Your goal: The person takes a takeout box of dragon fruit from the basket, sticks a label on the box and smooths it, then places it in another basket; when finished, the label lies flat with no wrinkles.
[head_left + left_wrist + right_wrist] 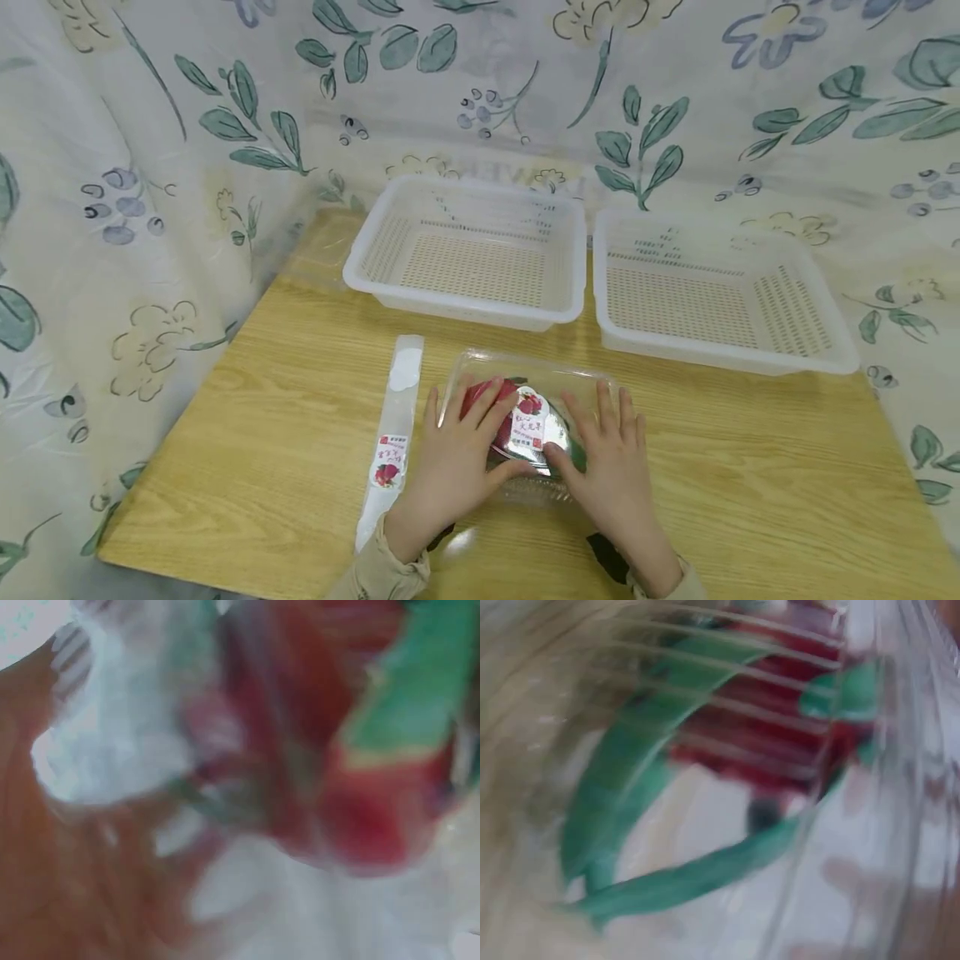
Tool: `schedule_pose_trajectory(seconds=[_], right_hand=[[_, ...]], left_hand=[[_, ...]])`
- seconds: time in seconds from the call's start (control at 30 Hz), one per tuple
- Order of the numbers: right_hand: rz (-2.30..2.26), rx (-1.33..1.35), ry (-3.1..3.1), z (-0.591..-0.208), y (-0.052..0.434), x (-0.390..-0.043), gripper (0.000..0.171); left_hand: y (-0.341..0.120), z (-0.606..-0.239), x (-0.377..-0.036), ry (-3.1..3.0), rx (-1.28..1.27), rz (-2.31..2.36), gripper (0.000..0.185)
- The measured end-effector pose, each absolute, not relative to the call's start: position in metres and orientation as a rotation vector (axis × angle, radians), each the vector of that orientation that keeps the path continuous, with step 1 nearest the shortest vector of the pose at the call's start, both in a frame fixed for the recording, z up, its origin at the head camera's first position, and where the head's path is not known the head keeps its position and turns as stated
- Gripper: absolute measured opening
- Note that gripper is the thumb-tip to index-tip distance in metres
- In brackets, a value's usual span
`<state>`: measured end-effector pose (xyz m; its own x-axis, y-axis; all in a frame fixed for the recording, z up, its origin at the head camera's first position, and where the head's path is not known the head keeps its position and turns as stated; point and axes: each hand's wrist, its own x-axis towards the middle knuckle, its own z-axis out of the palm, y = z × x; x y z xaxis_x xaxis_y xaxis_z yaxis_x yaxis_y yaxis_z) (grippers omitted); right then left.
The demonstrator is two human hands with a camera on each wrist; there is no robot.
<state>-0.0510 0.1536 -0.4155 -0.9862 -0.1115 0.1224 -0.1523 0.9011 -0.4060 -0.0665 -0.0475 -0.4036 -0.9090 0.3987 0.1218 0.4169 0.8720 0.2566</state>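
A clear fruit box [528,417] at lower centre of the bench [750,467] is touched by the left hand [453,462] and right hand [611,467], each grip spread flat on its lid.

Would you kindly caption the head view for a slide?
Both hands, left hand and right hand, rest on a clear fruit box before two white baskets.
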Motion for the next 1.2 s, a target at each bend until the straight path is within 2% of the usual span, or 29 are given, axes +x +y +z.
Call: schedule_pose_trajectory(seconds=[0.17, 0.33, 0.53, 0.67, 0.87, 1.2], right_hand=[[0.931, 0.134, -2.953, -0.416, 0.163, -0.048, 0.078], [1.239, 0.044, -2.877, -0.423, 0.171, -0.044, 0.086], [1.567, -0.057, -2.735, -0.435, 0.18, -0.036, 0.085], [1.77, -0.044, -2.575, -0.443, 0.182, -0.031, 0.083], [1.924, -0.087, -2.402, -0.447, 0.18, -0.031, 0.081], [2.061, -0.131, -2.333, -0.432, 0.174, -0.032, 0.074]], left_hand=[[-0.062, -0.41, -0.07, -2.949, -0.583, -0.731, 0.079], [-0.071, -0.416, -0.069, -2.904, -0.485, -1.096, 0.091], [-0.081, -0.43, -0.068, -2.823, -0.433, -1.5, 0.108], [-0.084, -0.44, -0.067, -2.729, -0.38, -1.749, 0.109], [-0.077, -0.445, -0.068, -2.543, -0.353, -1.888, 0.104], [-0.078, -0.434, -0.068, -2.523, -0.267, -1.948, 0.103]])
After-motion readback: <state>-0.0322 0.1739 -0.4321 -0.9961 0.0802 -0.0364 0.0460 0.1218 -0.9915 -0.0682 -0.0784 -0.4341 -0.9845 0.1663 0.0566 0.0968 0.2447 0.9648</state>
